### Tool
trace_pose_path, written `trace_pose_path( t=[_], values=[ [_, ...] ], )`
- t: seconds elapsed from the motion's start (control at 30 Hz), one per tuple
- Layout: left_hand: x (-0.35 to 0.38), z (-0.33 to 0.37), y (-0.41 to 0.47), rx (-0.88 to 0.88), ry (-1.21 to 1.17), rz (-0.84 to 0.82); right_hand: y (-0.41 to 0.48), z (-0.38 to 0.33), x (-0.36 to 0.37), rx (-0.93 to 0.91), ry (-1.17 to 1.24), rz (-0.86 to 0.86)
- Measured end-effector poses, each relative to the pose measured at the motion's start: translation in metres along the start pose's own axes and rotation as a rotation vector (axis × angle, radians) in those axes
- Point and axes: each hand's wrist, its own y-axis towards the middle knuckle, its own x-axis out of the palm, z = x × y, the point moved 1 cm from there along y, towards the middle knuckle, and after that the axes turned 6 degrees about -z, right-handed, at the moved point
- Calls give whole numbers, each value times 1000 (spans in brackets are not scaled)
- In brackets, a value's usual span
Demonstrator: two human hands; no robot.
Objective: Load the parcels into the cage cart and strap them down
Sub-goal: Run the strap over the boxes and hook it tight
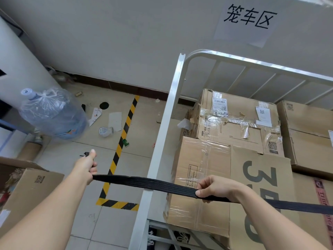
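- Loading looks largely done: 4 cardboard parcels sit inside the cage cart, though its right side runs out of view, so there may be more.
- The taped parcel is at the back, the plastic-wrapped parcel is nearest the white corner post, the parcel with big grey numerals is just beside it, and a plain parcel is at the right.
- Strapping is the live step: 1 black strap stretches across the cart's post and over the front parcels, not yet fastened as far as I can tell.
- The left hand is clenched around the strap's free end, out over the floor, with a dark fitting poking past the thumb.
- The right hand pinches the strap above the wrapped parcel.
- Left to do, by my reading: pull it taut and secure it.
- Outside the cart: 1 open box at lower left, 1 bagged water jug, 1 wall sign.
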Motion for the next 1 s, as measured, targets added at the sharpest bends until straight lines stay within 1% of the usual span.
trace_pose_path(
  t=[0.03, 0.17, 0.23, 0.3, 0.4, 0.5, 0.67, 0.73, 0.9, 1.0],
  values=[
    [3, -1, -1, 51, 108, 11, -1, 1, -1, -10, 10, -3],
    [6, -14, 2, 208, 664, 93, -4, 5, -2, -58, 106, 12],
    [8, -18, -2, 274, 828, 91, -3, 5, -1, -62, 109, 35],
    [12, -21, -9, 326, 923, 15, 0, 4, 2, -59, 78, 75],
    [16, -23, -19, 329, 970, -143, 3, 1, 7, -55, 80, 141],
    [20, -24, -24, 259, 998, -285, 7, 3, 9, -43, 90, 181],
    [38, -24, -38, 144, 953, -507, 15, 8, 18, -16, 90, 211],
    [43, -23, -40, 111, 948, -560, 19, 8, 21, -20, 91, 221],
    [47, -18, -47, 53, 873, -632, 33, -3, 33, -6, 24, 247],
    [48, -15, -50, 25, 847, -670, 43, -15, 41, -48, 47, 249]
  ],
)
